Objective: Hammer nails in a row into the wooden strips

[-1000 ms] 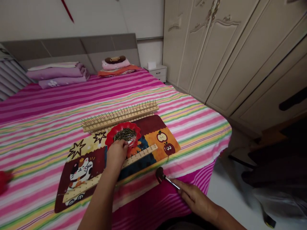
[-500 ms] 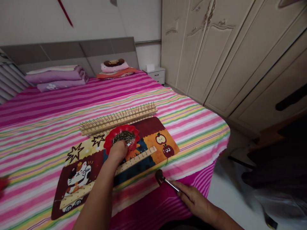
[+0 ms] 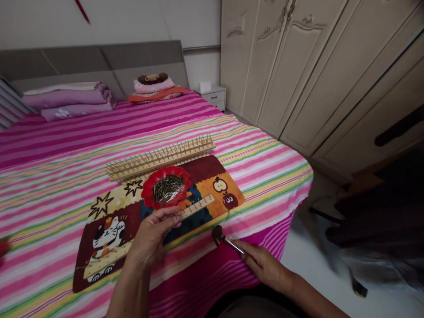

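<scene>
My left hand [image 3: 154, 232] is over the near wooden strip [image 3: 200, 204], thumb and fingers pinched together at its left part. Whatever is between the fingertips is too small to make out. Several thin nails stand in a row along that strip. Just beyond the hand, a red scalloped bowl [image 3: 145, 194] holds a heap of loose nails [image 3: 168, 189]. My right hand [image 3: 263, 265] grips a hammer [image 3: 233, 245] with a dark head and silver shaft. The hammer head is low over the bed's near edge, to the right of the strip and apart from it.
Under the bowl and strips lies a patterned mat [image 3: 205, 172] on a striped bedspread [image 3: 265, 163]. Longer wooden strips bristling with nails [image 3: 162, 158] lie behind the bowl. Another nailed strip [image 3: 109, 260] is at the mat's near left corner. Wardrobe doors [image 3: 281, 66] stand to the right.
My left hand has come out of the nail bowl and moved toward me, onto the near strip. My right hand keeps hold of the hammer in nearly the same spot. The view has shifted slightly.
</scene>
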`<state>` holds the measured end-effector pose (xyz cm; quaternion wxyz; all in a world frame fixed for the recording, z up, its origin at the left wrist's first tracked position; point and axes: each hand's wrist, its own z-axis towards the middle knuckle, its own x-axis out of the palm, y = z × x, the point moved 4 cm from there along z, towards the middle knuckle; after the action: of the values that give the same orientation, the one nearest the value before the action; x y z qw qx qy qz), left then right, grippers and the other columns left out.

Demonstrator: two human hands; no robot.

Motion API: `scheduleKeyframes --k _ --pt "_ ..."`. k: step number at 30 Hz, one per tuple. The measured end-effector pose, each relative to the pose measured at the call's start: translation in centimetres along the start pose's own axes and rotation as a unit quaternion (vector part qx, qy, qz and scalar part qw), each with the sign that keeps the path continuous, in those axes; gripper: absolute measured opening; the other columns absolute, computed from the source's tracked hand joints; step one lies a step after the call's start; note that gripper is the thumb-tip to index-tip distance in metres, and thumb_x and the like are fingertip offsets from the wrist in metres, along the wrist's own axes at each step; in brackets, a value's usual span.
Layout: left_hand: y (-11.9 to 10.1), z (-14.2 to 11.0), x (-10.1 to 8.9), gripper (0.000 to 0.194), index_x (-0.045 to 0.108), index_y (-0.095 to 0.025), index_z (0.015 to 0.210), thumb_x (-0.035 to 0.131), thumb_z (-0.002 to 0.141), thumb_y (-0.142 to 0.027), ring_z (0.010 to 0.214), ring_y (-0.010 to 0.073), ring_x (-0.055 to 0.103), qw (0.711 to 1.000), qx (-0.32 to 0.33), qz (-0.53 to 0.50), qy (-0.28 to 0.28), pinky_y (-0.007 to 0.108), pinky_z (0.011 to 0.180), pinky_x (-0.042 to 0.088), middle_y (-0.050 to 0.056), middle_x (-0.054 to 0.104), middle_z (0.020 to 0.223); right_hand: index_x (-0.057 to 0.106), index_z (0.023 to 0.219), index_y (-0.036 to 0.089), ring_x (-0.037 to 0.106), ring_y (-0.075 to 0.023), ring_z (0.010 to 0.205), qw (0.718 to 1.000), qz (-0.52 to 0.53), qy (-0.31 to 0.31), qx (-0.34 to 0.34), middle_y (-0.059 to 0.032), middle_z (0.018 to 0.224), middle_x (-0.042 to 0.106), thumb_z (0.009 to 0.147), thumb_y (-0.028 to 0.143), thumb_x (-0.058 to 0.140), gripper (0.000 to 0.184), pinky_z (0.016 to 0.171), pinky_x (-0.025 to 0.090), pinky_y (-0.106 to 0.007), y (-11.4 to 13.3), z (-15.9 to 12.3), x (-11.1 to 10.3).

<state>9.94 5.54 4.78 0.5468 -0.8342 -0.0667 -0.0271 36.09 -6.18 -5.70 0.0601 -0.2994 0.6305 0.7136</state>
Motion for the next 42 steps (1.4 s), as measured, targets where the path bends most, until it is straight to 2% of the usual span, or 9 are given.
scheduleKeyframes --k 6,9,17,22,29,36,39,41,42 --pt "3.8 0.4 -1.2 0.044 0.072 -0.014 0.074 0.085 0.039 -0.036 0.063 0.0105 0.060 0.995 0.033 -0.003 -0.090 0.019 0.053 0.051 0.005 0.071 0.077 0.046 0.139 0.022 0.067 -0.0182 0.085 1.000 0.001 0.001 -0.007 -0.0067 0.097 0.071 0.097 0.027 0.037 0.042 0.080 0.053 -0.030 0.1 0.0 0.1" --pt "4.8 0.7 -1.1 0.041 0.072 -0.014 0.078 0.081 0.046 -0.038 0.069 0.0107 0.062 0.988 0.068 0.000 -0.139 0.020 0.058 0.053 0.005 0.071 0.087 0.046 0.138 0.022 0.067 -0.0180 0.086 1.000 -0.003 -0.004 -0.008 -0.0070 0.102 0.071 0.097 0.025 0.038 0.042 0.081 0.053 -0.030 0.0 0.0 0.1" --pt "6.1 1.4 0.1 0.029 0.064 -0.017 0.074 0.071 0.056 -0.039 0.065 0.0135 0.063 0.965 0.126 0.040 -0.225 0.026 0.059 0.054 0.000 0.066 0.068 0.046 0.139 0.022 0.067 -0.0167 0.079 1.000 0.000 -0.008 -0.012 -0.0061 0.095 0.072 0.097 0.026 0.039 0.043 0.077 0.054 -0.028 -0.2 -0.1 0.2" --pt "6.5 1.8 0.4 0.027 0.065 -0.019 0.077 0.066 0.063 -0.042 0.061 0.0131 0.061 0.957 0.125 0.108 -0.238 0.028 0.064 0.054 -0.001 0.067 0.067 0.046 0.139 0.021 0.066 -0.0168 0.079 1.000 0.001 -0.008 -0.017 -0.0062 0.092 0.071 0.098 0.029 0.038 0.043 0.077 0.053 -0.028 -0.3 -0.1 0.2" --pt "7.2 2.0 0.5 0.031 0.066 -0.019 0.083 0.061 0.068 -0.046 0.067 0.0151 0.063 0.950 0.142 0.146 -0.235 0.030 0.070 0.053 0.001 0.068 0.074 0.045 0.140 0.020 0.066 -0.0171 0.080 1.000 0.001 -0.005 -0.008 -0.0080 0.099 0.070 0.097 0.026 0.037 0.044 0.076 0.053 -0.029 -0.4 -0.1 0.3" --pt "6.7 1.9 0.8 0.024 0.068 -0.022 0.080 0.055 0.076 -0.042 0.083 0.0186 0.063 0.892 0.235 0.291 -0.253 0.033 0.082 0.049 0.003 0.068 0.084 0.052 0.134 0.020 0.063 -0.0163 0.073 0.998 0.049 -0.021 0.019 -0.0060 0.089 0.068 0.096 0.033 0.040 0.043 0.072 0.053 -0.029 0.7 -0.2 -0.4" --pt "6.4 1.6 1.1 0.022 0.067 -0.022 0.079 0.053 0.079 -0.038 0.083 0.0175 0.062 0.874 0.265 0.322 -0.248 0.030 0.080 0.048 0.002 0.067 0.082 0.050 0.136 0.022 0.055 -0.0111 0.052 0.987 0.131 -0.046 0.086 -0.0003 0.074 0.061 0.095 0.040 0.041 0.046 0.050 0.048 -0.023 2.5 0.1 -0.8" --pt "6.4 1.5 1.3 0.022 0.067 -0.022 0.081 0.051 0.081 -0.036 0.083 0.0169 0.062 0.864 0.285 0.339 -0.240 0.029 0.079 0.048 0.003 0.067 0.083 0.045 0.139 0.022 0.039 -0.0067 0.036 0.970 0.196 -0.044 0.136 0.0053 0.062 0.051 0.095 0.043 0.039 0.050 0.034 0.032 -0.018 4.2 0.9 -0.9" --pt "6.5 1.5 1.4 0.022 0.067 -0.021 0.082 0.050 0.082 -0.035 0.083 0.0167 0.061 0.859 0.295 0.347 -0.233 0.028 0.079 0.048 0.003 0.067 0.083 0.043 0.140 0.021 0.034 -0.0058 0.034 0.964 0.220 -0.042 0.145 0.0070 0.059 0.047 0.094 0.044 0.040 0.051 0.032 0.027 -0.017 5.1 1.4 -1.0"
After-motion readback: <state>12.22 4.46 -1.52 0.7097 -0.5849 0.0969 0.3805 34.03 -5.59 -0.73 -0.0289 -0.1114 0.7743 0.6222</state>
